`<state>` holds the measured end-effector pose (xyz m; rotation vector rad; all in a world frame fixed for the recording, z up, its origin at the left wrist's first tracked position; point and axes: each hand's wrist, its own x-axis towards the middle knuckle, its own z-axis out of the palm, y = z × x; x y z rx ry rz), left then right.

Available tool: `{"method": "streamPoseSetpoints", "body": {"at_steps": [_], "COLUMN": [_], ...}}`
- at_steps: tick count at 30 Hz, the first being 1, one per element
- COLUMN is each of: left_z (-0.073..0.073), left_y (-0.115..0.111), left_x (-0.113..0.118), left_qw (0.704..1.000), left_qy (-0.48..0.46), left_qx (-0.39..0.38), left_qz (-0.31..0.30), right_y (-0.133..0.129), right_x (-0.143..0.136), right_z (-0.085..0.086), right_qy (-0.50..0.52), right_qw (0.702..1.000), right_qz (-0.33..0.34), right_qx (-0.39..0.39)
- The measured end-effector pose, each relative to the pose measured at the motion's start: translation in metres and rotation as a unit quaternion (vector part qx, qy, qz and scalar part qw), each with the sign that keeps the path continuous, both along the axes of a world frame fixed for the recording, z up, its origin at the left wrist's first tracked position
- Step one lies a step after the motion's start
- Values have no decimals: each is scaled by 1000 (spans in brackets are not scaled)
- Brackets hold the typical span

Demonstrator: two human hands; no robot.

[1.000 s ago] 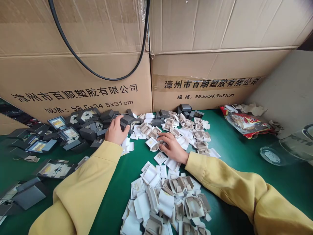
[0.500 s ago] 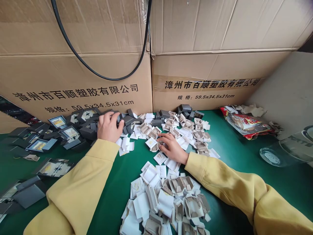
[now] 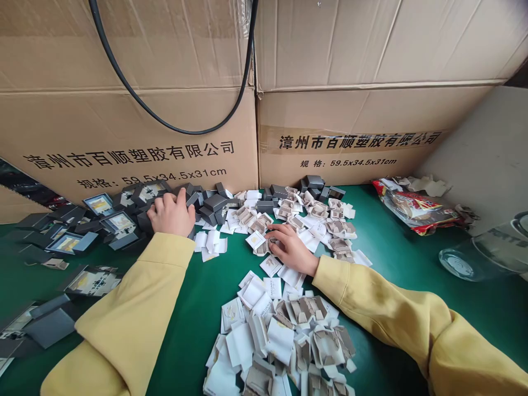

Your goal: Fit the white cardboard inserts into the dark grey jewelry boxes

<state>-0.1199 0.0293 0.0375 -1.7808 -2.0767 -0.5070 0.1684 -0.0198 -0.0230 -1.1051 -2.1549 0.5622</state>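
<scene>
My left hand point(image 3: 172, 213) rests on the pile of dark grey boxes point(image 3: 214, 202) at the back left, its fingers spread over them. Near the middle, my right hand point(image 3: 292, 248) lies on small white and grey card pieces point(image 3: 307, 240), fingers apart, its fingertips beside a white square card point(image 3: 256, 240). Several opened dark boxes with pale inserts point(image 3: 119, 223) lie left of my left hand. A larger heap of folded white and grey card pieces point(image 3: 280, 341) is nearer to me, below my right hand.
Two large cardboard cartons point(image 3: 165, 126) stand behind the green table point(image 3: 396, 258). A black cable point(image 3: 181, 131) hangs in front of them. On the right are a red and clear plastic packet point(image 3: 416, 209) and a clear glass vessel point(image 3: 487, 253).
My left hand has moved a little to the left over the dark boxes, uncovering some of them on its right. My right hand has hardly moved.
</scene>
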Motion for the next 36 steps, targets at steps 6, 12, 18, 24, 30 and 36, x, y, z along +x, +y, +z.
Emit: {"method": "streamPoseSetpoints", "body": {"at_steps": [6, 12, 18, 24, 30, 36], "left_z": [1, -3, 1, -2, 1, 10], "left_y": [-1, 7, 3, 5, 6, 2], "left_x": [0, -4, -2, -4, -5, -6], "left_qw": [1000, 998, 1000, 1000, 999, 1000], "left_qy": [-5, -44, 11, -16, -18, -13], "left_qx": [10, -20, -15, 0, -19, -11], "left_qz": [-20, -44, -19, -23, -18, -11], "right_y": [0, 0, 1, 1, 2, 1], "right_x": [0, -1, 0, -1, -1, 0], "right_z": [-1, -1, -2, -2, -3, -2], "right_qy": [-2, -6, -9, -4, -7, -7], "right_qw": [1000, 1000, 1000, 1000, 1000, 1000], "right_qz": [0, -3, -2, -3, -1, 0], "right_qx": [-3, 2, 4, 5, 4, 1]}}
